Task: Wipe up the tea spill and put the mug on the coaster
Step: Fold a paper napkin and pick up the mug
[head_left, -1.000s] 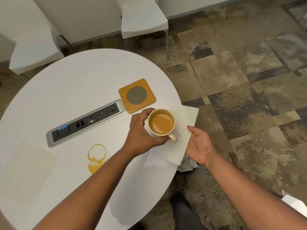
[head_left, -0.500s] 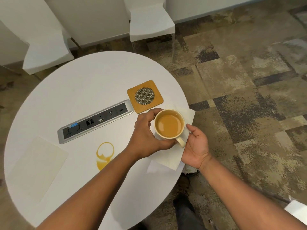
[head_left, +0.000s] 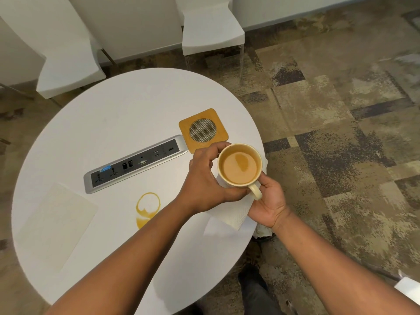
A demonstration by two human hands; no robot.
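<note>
A cream mug point(head_left: 239, 164) full of milky tea hangs just above the table's right edge, my left hand point(head_left: 204, 178) wrapped around its side. My right hand point(head_left: 269, 201) presses a white paper towel point(head_left: 237, 212) up against the mug's underside, its fingers by the handle. The square wooden coaster point(head_left: 203, 130) with a round mesh centre lies just beyond the mug. A ring-shaped tea spill point(head_left: 147, 206) sits on the white round table point(head_left: 109, 123), left of my left forearm.
A silver power and data strip point(head_left: 136, 163) is set into the table's middle. A pale napkin point(head_left: 56, 214) lies at the left. Two white chairs point(head_left: 211, 30) stand behind the table. Patterned carpet lies to the right, and a dark shoe point(head_left: 252, 280) shows below.
My right hand came in from the right, closed on the paper towel and brought it up under the mug. My left hand kept the mug lifted, drifting slightly toward the coaster.
</note>
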